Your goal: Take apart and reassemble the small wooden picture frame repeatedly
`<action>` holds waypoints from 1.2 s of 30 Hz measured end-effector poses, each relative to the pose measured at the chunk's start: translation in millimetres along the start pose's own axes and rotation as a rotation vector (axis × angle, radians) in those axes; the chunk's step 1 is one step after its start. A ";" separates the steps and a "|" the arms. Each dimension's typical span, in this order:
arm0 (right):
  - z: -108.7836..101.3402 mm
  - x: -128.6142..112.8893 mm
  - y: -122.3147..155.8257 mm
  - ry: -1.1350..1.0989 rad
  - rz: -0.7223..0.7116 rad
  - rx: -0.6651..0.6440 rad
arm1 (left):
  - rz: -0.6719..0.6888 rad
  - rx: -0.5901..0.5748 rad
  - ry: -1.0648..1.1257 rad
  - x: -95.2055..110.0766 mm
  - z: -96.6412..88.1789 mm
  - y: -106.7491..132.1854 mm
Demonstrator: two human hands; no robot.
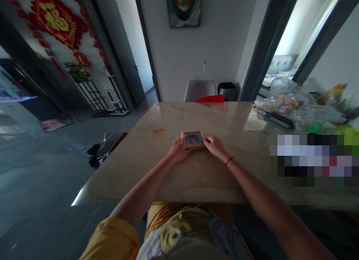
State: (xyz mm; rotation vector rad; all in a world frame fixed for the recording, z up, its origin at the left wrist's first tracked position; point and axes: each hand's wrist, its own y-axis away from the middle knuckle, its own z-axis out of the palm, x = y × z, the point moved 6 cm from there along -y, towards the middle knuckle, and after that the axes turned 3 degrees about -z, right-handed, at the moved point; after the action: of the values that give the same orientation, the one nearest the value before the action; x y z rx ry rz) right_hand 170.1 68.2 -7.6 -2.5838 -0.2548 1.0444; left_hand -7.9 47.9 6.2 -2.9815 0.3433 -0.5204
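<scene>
A small picture frame (193, 139) with a light wooden-looking border and a dark grey picture lies on the stone-topped table, in the middle of the view. My left hand (179, 148) holds its left side, fingers along that edge and the thumb along the near edge. At the right edge, my right hand (213, 145) is closed, its thumb and curled fingers gripping the frame's side. A thin dark band circles my right wrist. What the picture shows is too small to make out.
The table (168, 181) carries an orange stain at the left. A dark box with a cable (279, 120), clear plastic bags (291, 97) and a blurred-out patch are on the right. A quilted chair (200, 90) with something red stands beyond the far edge.
</scene>
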 end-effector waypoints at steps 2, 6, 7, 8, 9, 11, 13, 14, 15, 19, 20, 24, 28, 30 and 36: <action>-1.2 -0.3 1.5 -0.052 0.018 0.006 | 0.011 0.001 -0.007 1.0 -1.2 0.8; -6.6 0.0 3.3 -0.151 0.071 0.068 | 0.023 -0.015 -0.023 1.9 -2.6 0.8; -7.7 1.0 3.4 -0.148 0.097 0.078 | 0.026 -0.017 -0.027 1.8 -2.4 0.7; -8.7 2.2 3.6 -0.140 0.121 0.087 | 0.029 -0.017 -0.031 1.7 -2.1 0.7; -9.7 3.2 3.6 -0.134 0.139 0.094 | 0.029 -0.015 -0.036 1.4 -1.8 0.6; -12.3 4.0 3.8 -0.128 0.150 0.110 | 0.029 -0.009 -0.045 0.7 -1.6 0.7; -15.6 4.8 4.4 -0.123 0.153 0.141 | 0.027 -0.008 -0.049 0.4 -1.6 1.0; -16.8 5.7 4.8 -0.126 0.159 0.157 | 0.026 -0.010 -0.049 0.4 -1.6 1.2; -17.4 7.0 5.2 -0.137 0.166 0.169 | 0.027 -0.012 -0.049 0.5 -1.7 1.4; -12.9 15.6 4.6 -0.262 0.200 0.196 | 0.017 -0.014 -0.032 -1.1 -1.9 1.0; -10.6 18.2 3.8 -0.304 0.206 0.202 | 0.014 -0.013 -0.022 -1.9 -1.6 0.6; -2.0 26.5 0.8 -0.403 0.256 0.222 | 0.055 0.043 0.057 -1.4 -2.7 -1.2; 4.9 26.3 0.1 -0.463 0.321 0.181 | 0.187 0.144 0.175 10.1 -5.2 1.5; 7.8 24.2 0.1 -0.498 0.346 0.143 | 0.239 0.169 0.207 16.3 -5.0 4.0; 13.5 23.6 -2.4 -0.587 0.366 0.050 | 0.252 0.189 0.266 17.8 -5.8 6.0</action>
State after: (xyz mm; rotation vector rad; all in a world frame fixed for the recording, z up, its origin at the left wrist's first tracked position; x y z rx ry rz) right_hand 177.5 80.5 -30.8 -2.2632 0.1146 1.9028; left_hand 5.2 37.5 16.7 -2.6393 0.6416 -0.8663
